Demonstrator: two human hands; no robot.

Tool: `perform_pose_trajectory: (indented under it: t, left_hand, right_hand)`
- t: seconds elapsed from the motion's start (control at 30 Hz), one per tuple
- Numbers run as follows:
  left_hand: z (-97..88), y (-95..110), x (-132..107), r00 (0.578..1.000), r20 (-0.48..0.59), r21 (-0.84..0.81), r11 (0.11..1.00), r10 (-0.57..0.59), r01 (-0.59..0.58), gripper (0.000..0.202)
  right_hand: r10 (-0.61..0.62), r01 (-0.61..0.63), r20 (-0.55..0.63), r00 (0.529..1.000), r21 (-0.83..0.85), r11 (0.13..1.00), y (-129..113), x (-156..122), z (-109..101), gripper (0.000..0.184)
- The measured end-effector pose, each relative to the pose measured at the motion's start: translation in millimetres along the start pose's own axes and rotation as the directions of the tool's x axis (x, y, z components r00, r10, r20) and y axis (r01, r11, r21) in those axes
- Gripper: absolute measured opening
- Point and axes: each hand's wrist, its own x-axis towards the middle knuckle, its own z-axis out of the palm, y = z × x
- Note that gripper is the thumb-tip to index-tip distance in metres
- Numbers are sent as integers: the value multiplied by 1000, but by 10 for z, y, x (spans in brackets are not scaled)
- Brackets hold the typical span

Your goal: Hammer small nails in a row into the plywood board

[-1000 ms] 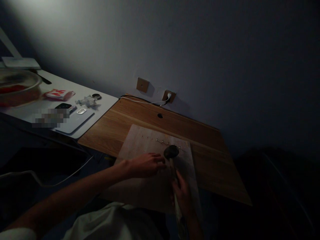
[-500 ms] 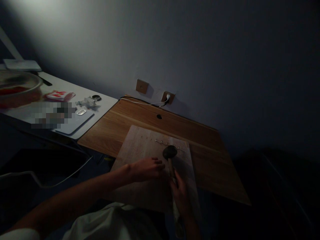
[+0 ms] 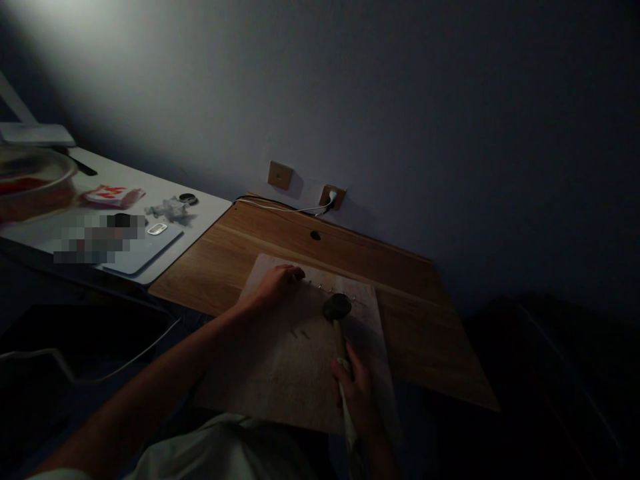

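Note:
A pale wooden board (image 3: 280, 373) lies on a brown desk (image 3: 225, 260), overhanging its near edge. A row of small nails (image 3: 330, 290) stands near the board's far edge. My right hand (image 3: 357, 393) is wrapped round the handle of a dark-headed hammer (image 3: 337, 308), whose head hovers just below the nail row. My left hand (image 3: 277, 283) rests at the board's far left, fingers curled and pinched at the left end of the nail row; what they hold is too small to see. A few loose nails (image 3: 299, 333) lie mid-board.
A white table (image 3: 200, 200) adjoins the desk on the left, carrying a laptop (image 3: 140, 247), a red-and-white packet (image 3: 111, 195), a bowl (image 3: 30, 183) and small items. Two wall sockets (image 3: 330, 197) sit behind the desk with a white cable plugged in. The room is dark.
My left hand has moved from beside the hammer head up and left to the far edge of the board. The hammer and my right hand have shifted slightly.

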Motion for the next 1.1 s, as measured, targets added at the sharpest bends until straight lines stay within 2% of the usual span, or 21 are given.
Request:
perform_pose_trajectory:
  t: [0.17,0.3,0.53,0.63,0.77,0.9,1.0,1.1]
  left_hand:
    - [-9,-11,-42,999,20,6,999,47,-47,29]
    - [-12,-2,-29,998,16,-3,998,61,-61,27]
    - [27,-48,-41,1000,0,-71,997,-4,4,34]
    - [31,-61,-44,1000,1,-72,997,-19,19,36]
    - [20,-25,-33,1000,-23,-38,999,0,-1,32]
    - [22,9,-22,999,-28,-61,998,-23,21,49]
    - [31,-5,-23,999,-21,-62,998,-33,31,55]
    - [43,-32,-25,997,-40,-28,998,-65,64,57]
  right_hand:
    - [28,-28,-21,999,-1,1000,28,11,-5,83]
    - [-28,28,18,999,-36,999,22,-3,-17,75]
    - [-59,61,41,997,-48,997,-14,-1,14,73]
    - [-82,84,57,995,-33,996,-121,59,85,66]
    - [-165,174,129,978,-61,983,-333,195,221,44]
    - [-210,226,178,961,-71,972,-489,336,380,30]
    - [-224,239,197,955,-56,969,-530,419,497,34]
    - [-184,198,183,966,-60,978,-529,465,589,46]
